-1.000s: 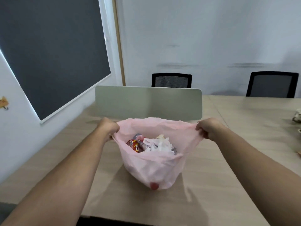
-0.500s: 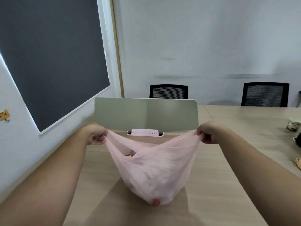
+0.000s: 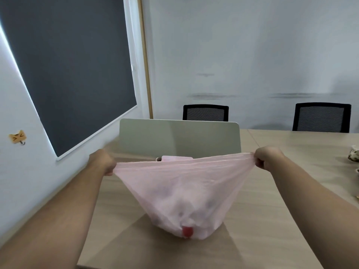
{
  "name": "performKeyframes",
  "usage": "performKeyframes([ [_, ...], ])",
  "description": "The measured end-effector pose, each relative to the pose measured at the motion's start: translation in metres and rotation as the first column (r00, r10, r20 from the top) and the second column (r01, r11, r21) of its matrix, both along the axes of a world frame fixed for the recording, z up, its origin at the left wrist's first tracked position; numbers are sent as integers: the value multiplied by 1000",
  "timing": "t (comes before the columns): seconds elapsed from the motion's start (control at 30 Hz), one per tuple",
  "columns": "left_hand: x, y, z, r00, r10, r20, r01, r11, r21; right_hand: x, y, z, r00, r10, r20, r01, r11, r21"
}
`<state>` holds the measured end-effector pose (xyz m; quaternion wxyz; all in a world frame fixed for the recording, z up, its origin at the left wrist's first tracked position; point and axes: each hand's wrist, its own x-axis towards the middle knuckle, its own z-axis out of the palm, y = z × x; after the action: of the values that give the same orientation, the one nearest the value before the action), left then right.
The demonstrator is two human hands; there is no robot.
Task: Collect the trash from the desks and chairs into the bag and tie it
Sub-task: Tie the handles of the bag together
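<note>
A thin pink plastic bag (image 3: pixel 182 193) sits on the wooden desk (image 3: pixel 272 210) in front of me, bulging with trash that shows only as dim shapes and one red spot through the plastic. My left hand (image 3: pixel 103 162) grips the bag's left top edge. My right hand (image 3: pixel 267 158) grips the right top edge. The two hands hold the mouth stretched flat and taut between them, so the opening is pulled closed and the contents are hidden from above.
A grey desk divider (image 3: pixel 178 138) stands just behind the bag, with a pink power strip (image 3: pixel 176 158) at its foot. Two black mesh chairs (image 3: pixel 205 112) (image 3: pixel 321 117) stand at the far side. A patterned cup (image 3: pixel 353 156) sits at the right edge. A dark window blind (image 3: pixel 68 65) fills the left wall.
My hands have moved apart and lifted, pulling the bag's mouth from an open ring into a tight flat band. The trash inside is no longer visible from above.
</note>
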<state>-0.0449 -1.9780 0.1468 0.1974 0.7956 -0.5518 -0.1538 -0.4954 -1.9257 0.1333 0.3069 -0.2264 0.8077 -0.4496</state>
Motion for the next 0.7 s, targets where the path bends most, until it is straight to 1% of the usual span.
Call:
performKeyframes([
  [0.03, 4, -1, -1, 999, -15, 37, 13, 998, 63, 3, 4, 2, 997, 40, -71, -36, 998, 55],
  [0.07, 5, 2, -1, 1000, -14, 17, 13, 995, 103, 8, 10, 7, 984, 84, -158, -67, 992, 108],
  [0.13, 8, 3, -2, 999, -18, -34, 22, 993, 113, 22, 22, 19, 922, 193, -337, -94, 953, 288],
  [0.17, 7, 5, 0, 999, -40, -22, 43, 992, 118, 24, 25, 21, 875, 231, -427, -81, 937, 340],
  [0.2, 5, 9, 2, 997, -58, -49, 63, 992, 108, 29, 28, 24, 825, 277, -493, -80, 921, 382],
  [0.27, -4, 18, 5, 980, -107, -169, 119, 991, 67, 42, 31, 27, 699, 346, -626, -104, 915, 390],
  [0.3, -6, 18, 2, 964, -130, -232, 147, 988, 57, 51, 32, 30, 641, 385, -664, -131, 907, 400],
  [0.37, -12, 19, 1, 925, -130, -356, 155, 987, 42, 78, 28, 33, 514, 489, -705, -216, 869, 445],
  [0.43, -17, 21, 1, 891, -123, -437, 152, 988, 31, 119, 31, 33, 422, 545, -724, -371, 833, 410],
  [0.47, -21, 24, 2, 881, -120, -457, 149, 988, 28, 142, 35, 27, 374, 579, -724, -468, 792, 392],
  [0.53, -26, 27, 3, 866, -123, -485, 150, 989, 17, 189, 44, 9, 255, 656, -710, -633, 668, 390],
  [0.6, -33, 32, 5, 848, -141, -511, 168, 986, 7, 223, 49, -18, 151, 741, -654, -672, 562, 482],
  [0.63, -35, 33, 6, 832, -159, -531, 180, 984, -11, 233, 48, -33, 124, 775, -619, -661, 530, 531],
  [0.7, -36, 36, 8, 808, -188, -558, 202, 979, -36, 241, 43, -57, 112, 803, -585, -601, 524, 604],
])
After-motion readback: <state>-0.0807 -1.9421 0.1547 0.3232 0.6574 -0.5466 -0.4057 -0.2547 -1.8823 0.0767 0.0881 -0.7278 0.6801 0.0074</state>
